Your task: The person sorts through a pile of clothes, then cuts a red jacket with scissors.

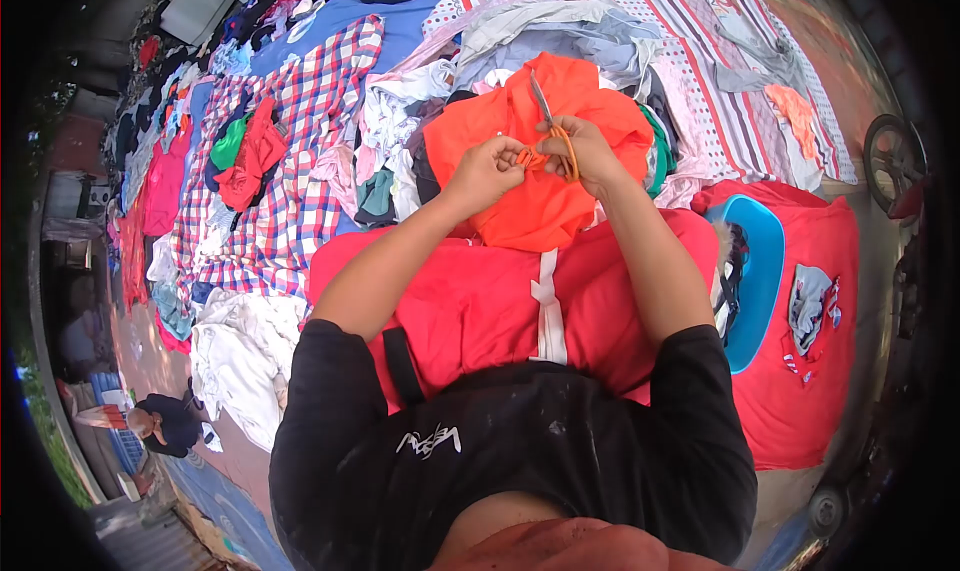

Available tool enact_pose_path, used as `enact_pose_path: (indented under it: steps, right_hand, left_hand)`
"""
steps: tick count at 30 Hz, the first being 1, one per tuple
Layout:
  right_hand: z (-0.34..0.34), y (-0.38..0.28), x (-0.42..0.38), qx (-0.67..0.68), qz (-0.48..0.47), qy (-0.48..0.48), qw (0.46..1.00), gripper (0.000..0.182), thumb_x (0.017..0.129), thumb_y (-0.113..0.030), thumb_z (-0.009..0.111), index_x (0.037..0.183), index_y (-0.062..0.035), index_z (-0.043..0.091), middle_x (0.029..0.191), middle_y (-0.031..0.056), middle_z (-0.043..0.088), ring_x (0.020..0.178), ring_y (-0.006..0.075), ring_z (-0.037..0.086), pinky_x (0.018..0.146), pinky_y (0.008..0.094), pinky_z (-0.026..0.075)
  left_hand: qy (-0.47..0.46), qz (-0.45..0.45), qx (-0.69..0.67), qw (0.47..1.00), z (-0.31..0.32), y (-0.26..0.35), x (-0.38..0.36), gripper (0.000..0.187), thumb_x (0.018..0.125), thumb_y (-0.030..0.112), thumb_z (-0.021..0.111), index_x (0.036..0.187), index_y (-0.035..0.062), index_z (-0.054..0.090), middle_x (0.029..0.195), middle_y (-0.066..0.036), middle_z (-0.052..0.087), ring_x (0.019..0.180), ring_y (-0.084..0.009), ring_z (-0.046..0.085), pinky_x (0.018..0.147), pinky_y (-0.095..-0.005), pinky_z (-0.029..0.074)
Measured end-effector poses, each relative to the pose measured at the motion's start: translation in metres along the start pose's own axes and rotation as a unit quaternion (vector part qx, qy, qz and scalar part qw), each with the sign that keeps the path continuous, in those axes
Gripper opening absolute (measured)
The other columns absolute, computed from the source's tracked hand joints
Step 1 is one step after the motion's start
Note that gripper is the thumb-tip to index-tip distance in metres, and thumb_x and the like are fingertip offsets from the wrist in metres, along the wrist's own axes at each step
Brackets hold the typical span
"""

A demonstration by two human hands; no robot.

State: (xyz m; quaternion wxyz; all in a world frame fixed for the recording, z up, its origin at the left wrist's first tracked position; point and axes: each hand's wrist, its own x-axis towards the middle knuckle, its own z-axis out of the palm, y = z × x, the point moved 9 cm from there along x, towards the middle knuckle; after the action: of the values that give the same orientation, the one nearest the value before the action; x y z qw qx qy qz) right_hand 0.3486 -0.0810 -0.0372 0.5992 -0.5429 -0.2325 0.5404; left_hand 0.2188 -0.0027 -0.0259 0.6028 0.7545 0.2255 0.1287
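Two grips at twelve o'clock: left hand [488, 174] pinches orange cloth [535, 214], right hand [585, 155] clutches scissors [541, 98]; over at three, a blue tub [764, 281] holds dark items [735, 261].

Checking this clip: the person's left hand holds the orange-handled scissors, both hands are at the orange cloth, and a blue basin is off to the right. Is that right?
Not quite: the head view shows the orange-handled scissors in the right hand, not the left hand. The rest stands.

Orange scissors handle [571, 159] partly hidden by fingers [580, 129] of the right hand [590, 154]
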Motion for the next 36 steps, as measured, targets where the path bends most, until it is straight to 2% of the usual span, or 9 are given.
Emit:
enact_pose_path:
  steps: [5, 11, 17, 21, 26, 29, 32, 35, 36]
  right_hand:
    - [0.022, -0.001, -0.018, -0.004, -0.005, -0.036, 0.999, 0.034, 0.084, -0.004, 0.072, 0.114, -0.0005, 0.058, 0.080, 0.0078, 0.068, 0.059, 0.0124, 0.067, 0.050, 0.0218, 0.050]
    - [0.043, -0.018, -0.035, 0.066, -0.064, -0.059, 0.994, 0.035, 0.086, -0.002, 0.069, 0.119, -0.0007, 0.056, 0.085, 0.0087, 0.069, 0.062, 0.0136, 0.067, 0.055, 0.0236, 0.055]
    - [0.068, -0.019, -0.050, 0.069, -0.076, -0.087, 0.991, 0.038, 0.086, -0.001, 0.070, 0.121, -0.0014, 0.056, 0.084, 0.0076, 0.068, 0.063, 0.0134, 0.067, 0.056, 0.0245, 0.053]
    - [0.080, -0.012, -0.048, 0.061, -0.084, -0.101, 0.989, 0.036, 0.086, -0.002, 0.070, 0.120, -0.0031, 0.059, 0.083, 0.0042, 0.064, 0.065, 0.0126, 0.066, 0.056, 0.0239, 0.047]
    - [0.051, -0.021, -0.039, 0.108, -0.069, -0.033, 0.991, 0.038, 0.086, 0.000, 0.069, 0.122, -0.0029, 0.056, 0.083, 0.0057, 0.065, 0.063, 0.0141, 0.065, 0.056, 0.0251, 0.050]
    - [0.028, -0.031, -0.038, 0.128, -0.091, 0.020, 0.987, 0.039, 0.085, -0.001, 0.070, 0.122, -0.0020, 0.056, 0.084, 0.0061, 0.066, 0.062, 0.0147, 0.065, 0.056, 0.0264, 0.050]
    - [0.006, -0.040, -0.035, 0.128, -0.128, 0.068, 0.981, 0.039, 0.086, -0.001, 0.069, 0.123, -0.0020, 0.055, 0.086, 0.0066, 0.065, 0.062, 0.0157, 0.064, 0.055, 0.0267, 0.050]
    - [-0.021, -0.043, -0.030, 0.083, -0.130, 0.190, 0.970, 0.039, 0.086, 0.000, 0.067, 0.122, 0.0000, 0.055, 0.086, 0.0066, 0.065, 0.062, 0.0149, 0.064, 0.057, 0.0265, 0.050]
    - [-0.033, -0.046, -0.027, -0.003, -0.158, 0.225, 0.961, 0.039, 0.085, -0.001, 0.068, 0.122, 0.0011, 0.055, 0.084, 0.0064, 0.065, 0.063, 0.0144, 0.063, 0.057, 0.0266, 0.050]
  left_hand:
    - [-0.008, -0.080, 0.068, 0.994, 0.002, -0.010, -0.015, 0.029, 0.089, 0.005, 0.058, 0.117, -0.0029, 0.060, 0.091, -0.005, 0.067, 0.076, -0.0091, 0.064, 0.066, -0.0248, 0.054]
    - [-0.070, -0.160, -0.107, 0.979, 0.011, -0.004, -0.035, 0.025, 0.095, 0.009, 0.048, 0.116, 0.0029, 0.060, 0.095, -0.005, 0.063, 0.079, -0.0120, 0.064, 0.071, -0.0283, 0.058]
    - [-0.090, -0.129, -0.261, 0.952, 0.015, -0.023, -0.042, 0.011, 0.095, 0.011, 0.049, 0.100, 0.0093, 0.059, 0.096, -0.003, 0.062, 0.084, -0.0116, 0.063, 0.077, -0.0304, 0.056]
    - [-0.058, -0.134, -0.246, 0.958, 0.010, -0.031, -0.038, 0.008, 0.094, 0.011, 0.052, 0.098, 0.0081, 0.058, 0.097, -0.002, 0.061, 0.086, -0.0120, 0.062, 0.078, -0.0288, 0.053]
    - [-0.083, 0.013, -0.139, 0.987, 0.027, -0.019, -0.021, 0.016, 0.088, 0.002, 0.062, 0.104, 0.0027, 0.060, 0.091, -0.002, 0.063, 0.077, -0.0104, 0.058, 0.069, -0.0266, 0.049]
    - [-0.027, 0.051, 0.069, 0.996, 0.016, -0.004, -0.014, 0.020, 0.083, -0.001, 0.070, 0.099, 0.0049, 0.059, 0.099, -0.001, 0.060, 0.076, -0.0085, 0.055, 0.071, -0.0233, 0.047]
    - [0.000, 0.104, 0.054, 0.993, 0.009, 0.002, -0.009, 0.013, 0.089, 0.002, 0.067, 0.100, 0.0061, 0.060, 0.098, -0.001, 0.060, 0.069, -0.0075, 0.052, 0.065, -0.0229, 0.045]
    - [-0.104, -0.084, -0.154, 0.979, 0.022, -0.030, -0.003, 0.008, 0.095, 0.006, 0.063, 0.102, 0.0067, 0.061, 0.095, -0.002, 0.062, 0.067, -0.0072, 0.054, 0.061, -0.0233, 0.045]
    - [-0.092, -0.105, -0.160, 0.977, 0.019, -0.033, 0.000, 0.007, 0.096, 0.007, 0.062, 0.103, 0.0066, 0.061, 0.094, -0.002, 0.063, 0.068, -0.0078, 0.056, 0.061, -0.0239, 0.047]
